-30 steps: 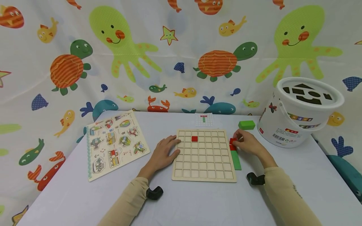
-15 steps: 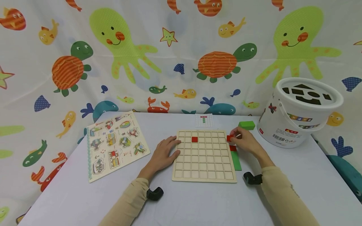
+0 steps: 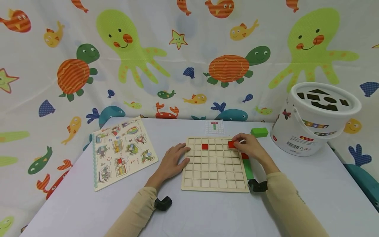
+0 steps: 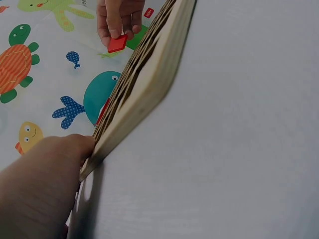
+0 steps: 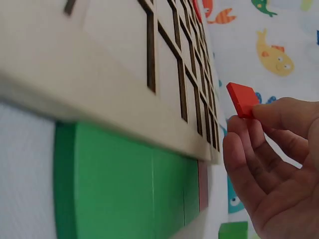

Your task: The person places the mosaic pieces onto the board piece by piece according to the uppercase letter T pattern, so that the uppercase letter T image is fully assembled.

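A wooden grid board (image 3: 213,168) lies on the white table, with one red square tile (image 3: 205,146) in a cell of its upper left part. My right hand (image 3: 251,147) pinches another red tile (image 5: 241,99) between thumb and fingers, raised over the board's upper right corner. In the left wrist view that same held tile (image 4: 117,44) shows clear of the grid. My left hand (image 3: 170,161) rests with loosely extended fingers on the board's left edge. Along the right edge lie a red tile (image 3: 244,156) and green tiles (image 5: 119,184), partly hidden by the right arm.
Behind the board lies a small gridded card (image 3: 214,127) with a red and green pattern. A green block (image 3: 259,132) sits near a white lidded bucket (image 3: 299,131) at the right. At the left is a picture puzzle board (image 3: 124,154). A printed cloth (image 3: 195,33) hangs behind.
My right hand has lifted a red tile from the right side of the board and carried it left over the upper right corner. The left hand has stayed in place.
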Demonstrator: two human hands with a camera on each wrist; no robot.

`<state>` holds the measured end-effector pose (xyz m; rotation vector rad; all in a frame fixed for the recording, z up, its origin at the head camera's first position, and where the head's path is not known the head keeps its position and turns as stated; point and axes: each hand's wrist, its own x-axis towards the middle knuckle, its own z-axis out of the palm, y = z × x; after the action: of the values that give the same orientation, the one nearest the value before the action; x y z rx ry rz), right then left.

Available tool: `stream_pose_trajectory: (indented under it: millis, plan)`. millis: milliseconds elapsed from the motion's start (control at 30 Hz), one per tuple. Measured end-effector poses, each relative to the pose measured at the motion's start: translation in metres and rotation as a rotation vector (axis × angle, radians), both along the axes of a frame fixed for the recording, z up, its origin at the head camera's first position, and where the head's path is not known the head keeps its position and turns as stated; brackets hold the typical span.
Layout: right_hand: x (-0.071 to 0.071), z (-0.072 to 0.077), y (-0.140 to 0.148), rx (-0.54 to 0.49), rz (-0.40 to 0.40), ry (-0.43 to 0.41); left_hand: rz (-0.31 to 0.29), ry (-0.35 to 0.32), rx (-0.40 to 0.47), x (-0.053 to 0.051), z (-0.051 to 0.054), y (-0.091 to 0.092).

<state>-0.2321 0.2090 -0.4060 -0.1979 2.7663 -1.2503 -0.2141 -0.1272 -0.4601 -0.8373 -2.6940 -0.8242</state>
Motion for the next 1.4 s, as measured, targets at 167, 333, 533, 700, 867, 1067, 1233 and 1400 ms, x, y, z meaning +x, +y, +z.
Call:
stream_pose_trajectory:
  millis: [167,333,533,700,867,1067,1233,1400]
  plan:
    - [0.0,0.0,-0.009,-0.013,0.021,0.015,0.002,-0.015,-0.007,0.001,0.0,-0.001]
    - [-0.001,-0.001,-0.016,-0.007,0.051,0.031,0.007,-0.054,-0.052,0.002,0.001,-0.001]
    - [-0.001,-0.002,-0.023,-0.023,0.061,0.035,0.008,-0.071,-0.068,0.004,0.0,0.0]
    - [0.0,-0.004,-0.03,-0.016,0.076,0.032,0.003,-0.074,-0.074,0.007,-0.004,0.001]
    - [-0.005,0.0,-0.037,-0.009,0.077,0.051,0.004,-0.049,-0.075,0.003,-0.002,0.0]
    - [-0.009,0.002,-0.045,-0.015,0.099,0.045,-0.004,-0.045,-0.085,0.001,0.001,0.0]
    - [-0.013,0.0,-0.05,0.023,0.104,0.048,-0.005,-0.033,-0.08,0.003,0.003,-0.001]
    - [-0.015,-0.001,-0.055,0.058,0.086,0.029,-0.003,-0.029,-0.084,0.001,0.002,0.0]
